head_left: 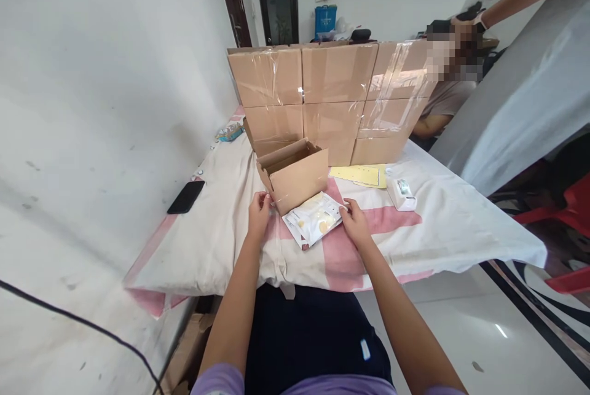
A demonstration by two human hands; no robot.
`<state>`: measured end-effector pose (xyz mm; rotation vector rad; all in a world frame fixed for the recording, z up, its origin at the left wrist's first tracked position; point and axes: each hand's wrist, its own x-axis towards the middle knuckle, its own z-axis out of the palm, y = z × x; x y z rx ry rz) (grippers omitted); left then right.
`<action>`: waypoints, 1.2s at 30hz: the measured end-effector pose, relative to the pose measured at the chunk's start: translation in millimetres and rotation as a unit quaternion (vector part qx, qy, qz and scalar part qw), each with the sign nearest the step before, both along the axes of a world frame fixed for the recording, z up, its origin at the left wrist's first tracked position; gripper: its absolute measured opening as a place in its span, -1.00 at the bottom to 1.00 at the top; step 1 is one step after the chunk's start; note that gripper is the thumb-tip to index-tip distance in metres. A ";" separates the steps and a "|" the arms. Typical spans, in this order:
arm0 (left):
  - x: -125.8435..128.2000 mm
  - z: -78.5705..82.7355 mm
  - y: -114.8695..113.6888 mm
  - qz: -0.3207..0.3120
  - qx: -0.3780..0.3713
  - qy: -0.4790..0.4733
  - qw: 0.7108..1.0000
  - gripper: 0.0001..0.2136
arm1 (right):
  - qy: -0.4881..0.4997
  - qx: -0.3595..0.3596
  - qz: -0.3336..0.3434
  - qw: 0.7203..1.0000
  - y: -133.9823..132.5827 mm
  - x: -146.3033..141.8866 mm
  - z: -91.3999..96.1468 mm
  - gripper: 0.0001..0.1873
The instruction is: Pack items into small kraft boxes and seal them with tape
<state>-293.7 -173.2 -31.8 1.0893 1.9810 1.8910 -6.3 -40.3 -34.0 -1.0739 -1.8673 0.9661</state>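
Note:
An open brown cardboard box (295, 175) stands on the cloth-covered table (452, 223) right in front of me. A small stack of white packets with yellow print (314, 218) lies against its near side. My left hand (259, 212) touches the box's near left corner, fingers curled at the edge. My right hand (354, 220) rests on the right edge of the packets, fingers pinched on them.
A wall of taped cardboard boxes (338, 91) stands behind the open box. A black phone (186, 196) lies at the left edge, yellow sheets (362, 175) and a small white box (402, 193) to the right. Another person (442, 106) sits behind the boxes. Red chairs (569, 211) stand at right.

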 end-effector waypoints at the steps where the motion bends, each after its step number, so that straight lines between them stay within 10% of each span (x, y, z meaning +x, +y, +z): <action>1: -0.2 1.5 2.2 0.005 0.000 0.006 1.000 -0.69 | -0.004 0.002 0.000 1.000 -0.4 -0.3 0.2 -0.48; 12: 34.9 74.5 -9.6 0.175 0.110 0.222 0.953 -0.65 | -0.045 0.019 -0.015 0.999 -7.9 -3.5 13.0 -0.57; 19: 171.9 93.7 173.8 -0.163 -0.117 0.414 0.888 -0.78 | -0.073 0.023 -0.006 0.997 -7.4 -6.3 19.1 -0.67; 25: 192.7 82.6 263.8 -0.262 -0.265 0.434 0.820 -0.67 | -0.074 0.024 0.007 0.997 -6.0 -4.0 18.7 -0.65; 28: 177.9 91.9 250.0 -0.273 -0.268 0.442 0.812 -0.70 | -0.090 0.014 0.004 0.996 -4.9 -7.1 18.6 -0.62; 32: 142.5 128.1 173.8 -0.213 -0.203 0.458 0.839 -0.81 | -0.054 -0.027 0.004 0.998 -4.4 -6.1 22.8 -0.60; 36: 89.8 150.8 71.0 0.056 -0.111 0.430 0.894 -0.61 | -0.012 -0.039 0.126 0.991 -11.9 4.3 28.6 -0.59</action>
